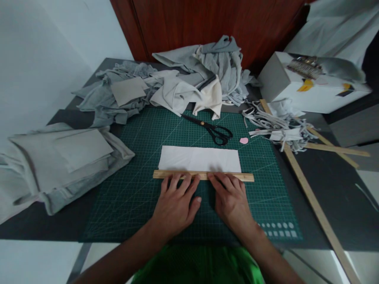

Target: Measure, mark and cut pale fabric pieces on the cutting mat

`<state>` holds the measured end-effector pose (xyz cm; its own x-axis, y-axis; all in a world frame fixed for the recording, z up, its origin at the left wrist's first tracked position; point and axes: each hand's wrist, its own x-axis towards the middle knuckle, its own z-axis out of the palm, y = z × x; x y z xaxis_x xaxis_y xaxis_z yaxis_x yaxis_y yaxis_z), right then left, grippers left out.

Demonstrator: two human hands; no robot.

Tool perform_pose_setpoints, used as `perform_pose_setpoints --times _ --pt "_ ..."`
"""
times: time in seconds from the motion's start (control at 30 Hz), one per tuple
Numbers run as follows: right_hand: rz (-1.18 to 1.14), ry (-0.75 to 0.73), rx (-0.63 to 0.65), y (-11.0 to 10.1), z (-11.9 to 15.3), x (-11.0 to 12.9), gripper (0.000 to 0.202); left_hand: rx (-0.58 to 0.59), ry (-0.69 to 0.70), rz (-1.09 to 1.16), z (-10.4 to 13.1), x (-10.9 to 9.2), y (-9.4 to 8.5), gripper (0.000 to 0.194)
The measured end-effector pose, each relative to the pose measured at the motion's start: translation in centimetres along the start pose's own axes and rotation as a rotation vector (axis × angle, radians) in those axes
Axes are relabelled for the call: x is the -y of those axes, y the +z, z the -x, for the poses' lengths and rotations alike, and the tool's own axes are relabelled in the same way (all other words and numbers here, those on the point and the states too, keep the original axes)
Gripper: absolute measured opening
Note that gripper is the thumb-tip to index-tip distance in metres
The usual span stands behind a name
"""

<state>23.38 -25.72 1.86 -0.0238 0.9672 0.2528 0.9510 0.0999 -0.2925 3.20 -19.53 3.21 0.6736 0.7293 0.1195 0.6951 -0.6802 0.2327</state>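
Observation:
A wooden ruler (247, 177) lies crosswise on a green cutting mat (127, 209), along the near edge of a white piece of fabric (199, 157). My left hand (174, 205) rests on the ruler's left half, fingers spread and fingertips pressing down, thumb out to the side. On the right half, my right hand (232, 199) presses with its fingertips; its fingers are apart and slightly bent, and its thumb is hidden. Beyond the fabric, black scissors (209, 127) lie partly open on the mat. A small pink piece (244, 140) is to their right.
Grey fabric scraps (177, 86) are heaped behind the mat. A folded grey fabric stack (68, 157) sits at left. To the right are fabric strips (284, 130), crossed wooden sticks (310, 197) reaching past the table edge, and a white box (296, 79).

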Motion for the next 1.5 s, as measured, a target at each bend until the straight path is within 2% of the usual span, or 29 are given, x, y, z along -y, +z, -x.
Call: perform_pose_setpoints --times 0.17,0.23,0.3,0.37,0.43,0.5,0.6,0.7,0.87,1.1,1.3,1.5 --pt "-0.154 -0.058 -0.010 -0.7 -0.4 -1.4 0.047 -0.021 -0.038 0.015 0.2 -0.1 0.4 0.050" --pt "-0.312 -0.087 -0.005 -1.6 -1.3 -3.4 0.038 -0.018 -0.032 0.023 0.3 0.0 0.4 0.052" --pt "-0.397 0.010 -0.062 -2.8 -3.0 -6.2 0.029 -0.011 -0.022 0.033 0.3 0.1 0.3 0.053" --pt "-0.330 0.133 -0.171 -3.8 -5.3 -9.6 0.027 -0.013 -0.016 0.039 0.4 0.1 0.2 0.054" --pt "-0.225 0.215 -0.198 -4.3 -7.9 -12.7 0.027 -0.013 -0.017 0.044 0.4 0.1 0.1 0.055" --pt "-0.123 0.272 -0.164 -4.2 -10.2 -15.1 0.026 -0.006 -0.021 0.048 0.4 0.1 0.1 0.055" --pt "-0.019 0.276 -0.079 -3.3 -12.3 -17.1 0.028 -0.005 -0.030 0.044 0.5 0.0 0.2 0.054" --pt "0.038 0.239 -0.046 -2.3 -12.7 -17.6 0.026 -0.018 -0.036 0.031 0.7 -0.2 0.4 0.055" --pt "-0.017 0.231 -0.109 -1.7 -11.6 -17.9 0.025 -0.023 -0.034 0.020 1.0 -0.5 0.5 0.056" --pt "-0.130 0.342 -0.126 -1.7 -10.4 -18.2 0.030 0.002 -0.046 0.014 1.1 -0.5 0.3 0.057" --pt "-0.178 0.318 -0.197 -1.9 -9.3 -17.6 0.045 -0.008 -0.038 0.017 1.0 -0.3 0.4 0.058" --pt "-0.134 0.275 -0.209 -3.1 -8.1 -16.5 0.035 -0.034 -0.043 0.046 0.6 0.0 0.6 0.055"
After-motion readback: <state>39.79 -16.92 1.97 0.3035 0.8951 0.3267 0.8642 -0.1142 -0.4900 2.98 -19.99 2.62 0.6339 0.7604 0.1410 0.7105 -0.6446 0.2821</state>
